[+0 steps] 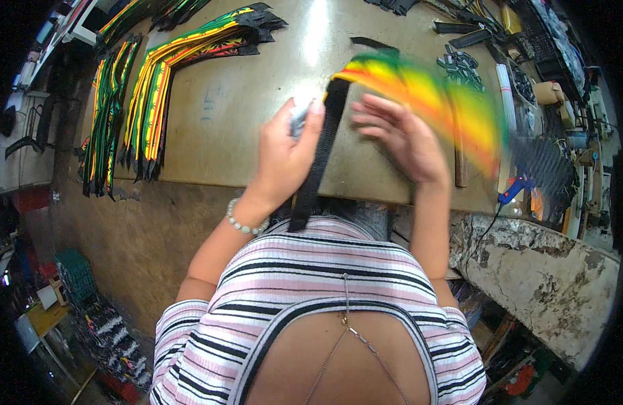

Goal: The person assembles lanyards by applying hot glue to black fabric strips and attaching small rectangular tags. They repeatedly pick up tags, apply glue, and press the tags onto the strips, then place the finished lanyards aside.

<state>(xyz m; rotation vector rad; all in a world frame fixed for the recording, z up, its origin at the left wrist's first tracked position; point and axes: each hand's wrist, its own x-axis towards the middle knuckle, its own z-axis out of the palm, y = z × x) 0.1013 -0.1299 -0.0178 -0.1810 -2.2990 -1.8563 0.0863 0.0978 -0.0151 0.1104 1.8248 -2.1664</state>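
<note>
My left hand (288,152) is closed, pinching a patterned strap (433,98) between thumb and fingers near its bend. A small grey, shiny thing (299,120) is also in that hand, too blurred to name. From the grip, the strap's black webbing end (325,145) hangs down towards my shirt. Its green, yellow and red length swings out to the right, smeared by motion. Under this swinging part my right hand (409,142) has its fingers stretched out, slightly blurred, with nothing seen in it.
Bundles of similar straps (146,108) lie at the table's left, some over its front edge. Small dark buckles (462,67) are heaped at the back right. Near the right edge are a blue glue gun (516,190) with a cord and a brown stick (461,158).
</note>
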